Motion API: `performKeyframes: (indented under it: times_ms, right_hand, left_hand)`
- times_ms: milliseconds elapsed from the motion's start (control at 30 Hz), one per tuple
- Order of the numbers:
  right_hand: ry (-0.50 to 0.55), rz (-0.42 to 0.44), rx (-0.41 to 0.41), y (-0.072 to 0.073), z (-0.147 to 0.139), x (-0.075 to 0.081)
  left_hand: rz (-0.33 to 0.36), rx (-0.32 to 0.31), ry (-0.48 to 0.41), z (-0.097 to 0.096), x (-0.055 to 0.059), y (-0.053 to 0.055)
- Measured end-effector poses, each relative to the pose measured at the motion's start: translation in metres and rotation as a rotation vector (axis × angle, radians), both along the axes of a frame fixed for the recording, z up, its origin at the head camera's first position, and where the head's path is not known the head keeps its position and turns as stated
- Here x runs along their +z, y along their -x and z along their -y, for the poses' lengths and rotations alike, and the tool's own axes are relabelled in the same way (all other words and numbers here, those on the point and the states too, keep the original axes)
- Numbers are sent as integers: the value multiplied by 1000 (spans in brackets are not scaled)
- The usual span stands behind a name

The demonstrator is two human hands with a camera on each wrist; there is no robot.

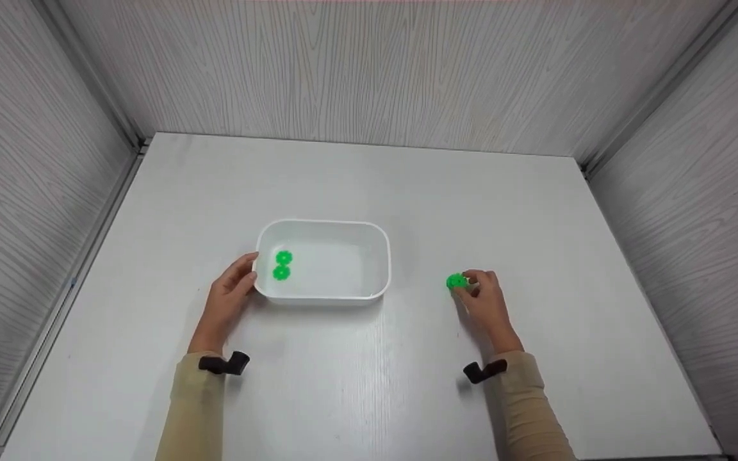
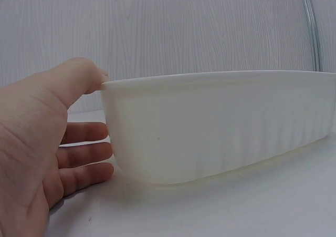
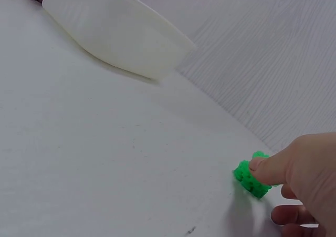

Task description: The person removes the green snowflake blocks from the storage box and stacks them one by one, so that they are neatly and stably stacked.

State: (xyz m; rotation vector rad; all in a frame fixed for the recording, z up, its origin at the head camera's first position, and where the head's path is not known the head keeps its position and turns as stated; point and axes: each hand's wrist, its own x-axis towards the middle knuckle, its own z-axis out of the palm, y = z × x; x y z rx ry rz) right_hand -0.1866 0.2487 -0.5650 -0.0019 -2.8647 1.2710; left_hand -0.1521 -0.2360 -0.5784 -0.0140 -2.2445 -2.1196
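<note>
In the head view a white rectangular plastic tub (image 1: 324, 299) sits left of centre, with two green flower-shaped discs (image 1: 284, 257) lying at its left end. My left hand (image 1: 228, 298) touches the tub's left end from outside. In the left wrist view its thumb (image 2: 79, 79) is at the rim corner, while the other fingers (image 2: 86, 154) extend fairly straight to the wall below. To the right of the tub, my right hand (image 1: 487, 304) pinches a small clump of green flower-shaped discs (image 3: 252, 180) between thumb and fingers, close over the table.
The tub stands on a white table (image 1: 356, 384). Pale wood-grain panels (image 1: 369, 70) enclose the back and both sides. A black band with a small camera mount (image 1: 225, 363) is on the left wrist, another mount (image 1: 484, 370) on the right.
</note>
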Motion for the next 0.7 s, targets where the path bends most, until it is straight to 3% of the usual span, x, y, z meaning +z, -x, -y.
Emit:
performKeyframes:
  times_ms: [300,700]
  right_hand:
    - [-25,36,-5,1,1,-1]
    - [-45,24,12,2,3,0]
  left_hand:
    - [-20,-31,-36,-5,22,-8]
    - [-6,-20,-29,-6,24,-10]
